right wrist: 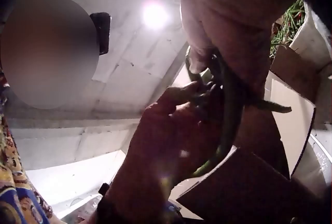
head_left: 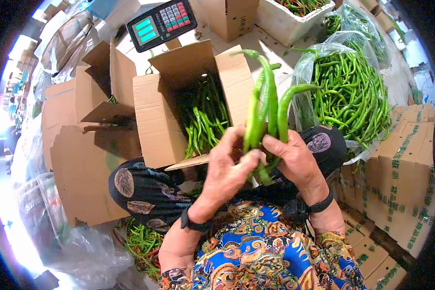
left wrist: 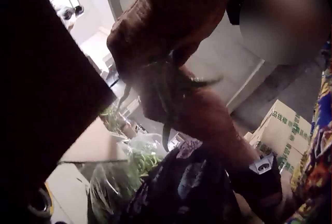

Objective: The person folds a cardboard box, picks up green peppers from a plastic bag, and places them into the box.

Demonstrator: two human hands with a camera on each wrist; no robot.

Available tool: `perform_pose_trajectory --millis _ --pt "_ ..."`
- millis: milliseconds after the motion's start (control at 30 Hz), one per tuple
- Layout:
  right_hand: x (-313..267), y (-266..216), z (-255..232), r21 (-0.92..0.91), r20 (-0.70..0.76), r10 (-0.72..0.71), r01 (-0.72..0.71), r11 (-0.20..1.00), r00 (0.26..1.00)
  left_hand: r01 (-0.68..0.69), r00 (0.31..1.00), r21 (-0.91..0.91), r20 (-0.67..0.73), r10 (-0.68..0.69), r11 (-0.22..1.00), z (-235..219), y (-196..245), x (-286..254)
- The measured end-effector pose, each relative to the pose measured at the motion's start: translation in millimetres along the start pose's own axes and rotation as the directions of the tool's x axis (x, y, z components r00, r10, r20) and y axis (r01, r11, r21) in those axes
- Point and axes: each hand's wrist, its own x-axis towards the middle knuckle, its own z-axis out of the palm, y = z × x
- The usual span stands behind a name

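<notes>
Both hands hold a small bunch of long green chili peppers (head_left: 270,108) above the lap, their upper ends pointing away from the body. The left hand (head_left: 229,166) grips the bunch low down on its left side. On the other side the right hand (head_left: 295,157) pinches it, thumb lying across the peppers. A curved pepper (right wrist: 232,117) crosses in front of the fingers in the right wrist view. Just beyond the left hand stands an open cardboard box (head_left: 152,118) with green peppers (head_left: 203,128) inside. The left wrist view shows the bunch dark and partly hidden.
A clear plastic bag full of green peppers (head_left: 350,94) stands at the right, near stacked cartons (head_left: 401,164). Behind the box is a scale display (head_left: 162,24); a white foam box (head_left: 295,21) sits at the back. Loose peppers (head_left: 142,244) lie at lower left.
</notes>
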Motion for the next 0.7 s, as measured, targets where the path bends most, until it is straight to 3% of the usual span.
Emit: perform_pose_trajectory --millis 33,67,100,167,200,267,300,367,400,467,500,533,567,600,667,700 --pt "0.1 -1.3 0.3 0.077 0.015 0.0 -0.001 0.997 1.0 -0.087 0.992 0.107 -0.078 0.096 0.99 -9.4 -1.0 -2.8" --pt "1.9 -3.1 -1.8 0.185 0.032 -0.001 -0.005 0.983 0.999 -0.061 0.988 0.163 -0.129 0.083 0.985 -25.1 4.2 -7.7" --pt "4.3 -1.8 -9.2 0.309 0.041 0.033 -0.044 0.95 0.999 -0.02 0.96 -0.002 -0.28 0.019 1.0 -28.9 19.7 -15.9" --pt "3.5 -6.6 -17.6 0.422 0.096 0.01 -0.05 0.905 0.995 -0.006 0.913 -0.024 -0.409 -0.004 1.0 -52.9 51.2 -35.7" --pt "3.0 -6.8 -18.4 0.423 0.097 0.01 -0.051 0.905 0.995 -0.052 0.838 -0.021 -0.544 0.032 0.998 -68.0 49.2 -46.0" --pt "2.1 -5.5 -19.3 0.507 0.116 -0.058 -0.009 0.862 0.992 -0.215 0.82 -0.005 -0.543 0.178 0.977 -115.7 48.7 -77.1" --pt "2.1 -4.8 -20.0 0.509 0.115 -0.056 -0.01 0.861 0.992 -0.212 0.721 0.104 -0.655 0.228 0.972 -129.7 51.2 -92.8" --pt "3.7 -4.3 -21.0 0.61 0.165 -0.101 -0.021 0.792 0.981 -0.009 0.564 0.313 -0.783 0.263 0.95 -162.6 42.4 -132.0" --pt "4.1 -4.9 -18.0 0.641 0.149 -0.087 -0.029 0.767 0.985 0.048 0.519 0.337 -0.813 0.265 0.94 -176.5 37.5 -152.2" --pt "4.1 -6.3 -15.8 0.547 0.135 -0.088 0.0 0.837 0.987 0.295 0.527 0.338 -0.838 0.143 0.894 -212.2 21.9 -207.2" --pt "4.0 -7.3 -13.9 0.444 0.121 -0.092 0.029 0.895 0.988 0.291 0.527 0.339 -0.837 0.146 0.895 -235.3 -1.7 -245.6" --pt "2.4 -9.3 -3.0 0.306 0.012 -0.073 0.066 0.95 0.997 0.431 0.727 0.722 -0.633 0.266 0.541 -259.8 -33.0 -283.9" --pt "1.5 -12.0 2.6 0.201 0.003 -0.036 0.034 0.979 0.999 0.383 0.896 0.923 -0.382 0.225 0.043 -254.4 -33.7 -281.6" --pt "1.3 -11.5 9.9 0.053 -0.035 -0.005 0.007 0.999 0.999 0.384 0.894 0.922 -0.384 0.23 0.046 -248.7 -33.9 -281.0" --pt "3.0 -8.1 19.9 -0.194 -0.068 0.018 -0.031 0.98 0.998 0.527 0.731 0.764 -0.631 0.261 0.372 -212.3 -21.2 -269.7" --pt "3.5 -4.8 24.4 -0.203 -0.051 0.024 -0.034 0.979 0.998 0.511 0.657 0.576 -0.74 0.142 0.638 -182.0 3.7 -244.9"
